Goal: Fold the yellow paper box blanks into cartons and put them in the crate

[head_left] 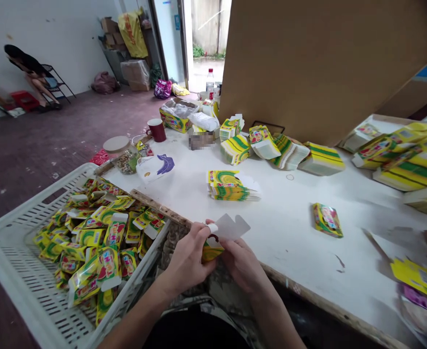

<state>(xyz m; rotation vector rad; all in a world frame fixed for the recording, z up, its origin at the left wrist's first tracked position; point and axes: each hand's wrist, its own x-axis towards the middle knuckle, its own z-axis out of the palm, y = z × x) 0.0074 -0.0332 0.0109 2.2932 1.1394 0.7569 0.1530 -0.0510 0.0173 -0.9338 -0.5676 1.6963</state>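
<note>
Both hands grip a small yellow-green cardboard box (212,252) in front of my body, at the table's near edge. My left hand (186,259) closes round its left side, with the thumb and fingers at the top. On the right side, my right hand (242,261) pinches it. A white-grey cardboard flap (231,226) stands up from the box toward the table. Just beyond lies a stack of flat box blanks (231,193). A closed-looking printed box (327,219) rests alone farther right.
A white plastic basket (9,242) full of folded boxes stands left. Bundles of blanks (320,157) line the table's back beside a large brown board (308,63). Left on the table are a jar (124,157) and a red mug (157,130). A person (31,70) sits far left.
</note>
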